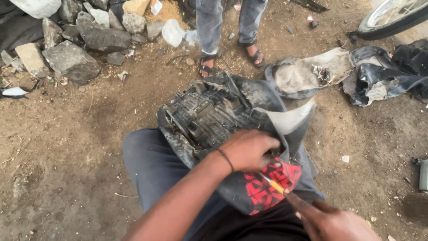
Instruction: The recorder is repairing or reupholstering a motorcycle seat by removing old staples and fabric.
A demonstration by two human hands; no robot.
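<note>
An upturned motorcycle seat [209,116] rests on the person's lap, its black underside up and a red-patterned cover [267,185] folded over the near edge. The left hand [247,149] presses the cover down, fingers curled tight. The right hand [332,218] pinches a small yellow-handled tool [274,184] against the cover. Beyond on the dirt ground [67,147] lie rocks [71,62], torn seat covers [347,73] and a bystander's sandalled feet [232,60].

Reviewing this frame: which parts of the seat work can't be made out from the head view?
- Tool tip: the yellow-handled tool runs under the left hand, so its working end is hidden.
- Right hand: cut off by the bottom edge; its grip is only partly visible.
- Seat base: near end covered by the left hand and the red-and-black cover.
- Standing person: cut off by the top edge; only legs and sandals show.
</note>
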